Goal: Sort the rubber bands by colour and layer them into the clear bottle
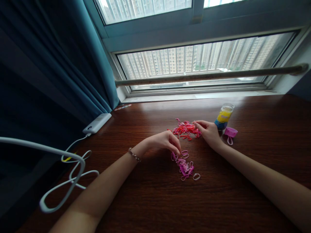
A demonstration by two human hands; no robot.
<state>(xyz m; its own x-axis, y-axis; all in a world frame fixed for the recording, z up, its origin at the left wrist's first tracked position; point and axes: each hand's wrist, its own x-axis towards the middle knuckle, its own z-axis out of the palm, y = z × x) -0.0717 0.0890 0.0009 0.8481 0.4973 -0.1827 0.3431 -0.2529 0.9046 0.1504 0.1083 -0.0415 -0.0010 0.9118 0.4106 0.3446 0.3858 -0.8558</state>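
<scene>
Pink bands (186, 167) lie apart on the surface (150, 197) by the left hand (167, 141); the red heap (185, 129) beside the right hand (210, 132) looks unsorted, pink mixed in; whether either hand grips anything, I cannot tell.

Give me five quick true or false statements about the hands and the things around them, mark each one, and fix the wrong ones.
1. The left hand is at the nearer pile of pink and purple bands. True.
2. The right hand is at the edge of the farther red and pink pile. True.
3. The clear jar lies on its side. False: it stands upright.
4. The left wrist is bare. False: it wears a bracelet.
5. A white device with a cable plugged in lies by the blue curtain. True.
</scene>
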